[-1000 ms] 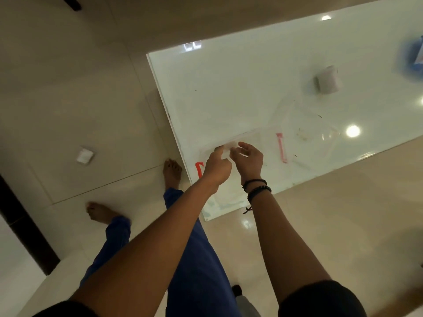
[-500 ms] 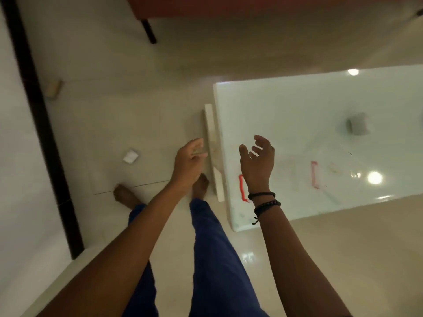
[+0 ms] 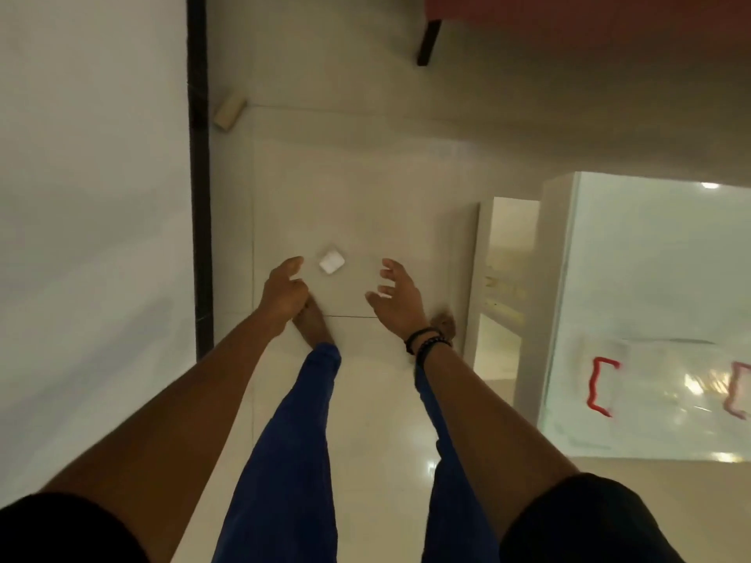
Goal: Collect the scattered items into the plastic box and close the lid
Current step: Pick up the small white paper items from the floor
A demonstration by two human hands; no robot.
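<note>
White and small, a squarish item [image 3: 331, 262] lies on the pale tiled floor [image 3: 365, 188], seen between the two outstretched hands and just past their fingertips, touched by neither. The left hand [image 3: 284, 292] hangs to its left, fingers loosely bent and holding nothing. The right hand [image 3: 396, 294], with dark bracelets [image 3: 426, 341] at the wrist, is spread wide and also holds nothing. Below the hands are a bare left foot [image 3: 311, 323], a bare right foot [image 3: 445, 323] and blue trouser legs [image 3: 292, 440]. To the right stands a glossy white table [image 3: 650, 258], and its pale side panel [image 3: 471, 278] rises between the floor item and the tabletop. On that top, well apart from the item, sits the clear plastic box [image 3: 666, 359] with red clasps [image 3: 601, 386]. It is too blurred to tell whether its lid is on. Farther off, a beige block [image 3: 230, 111] lies beside a dark vertical strip [image 3: 199, 197] at the wall, and a dark furniture leg [image 3: 428, 42] stands under a red edge.
</note>
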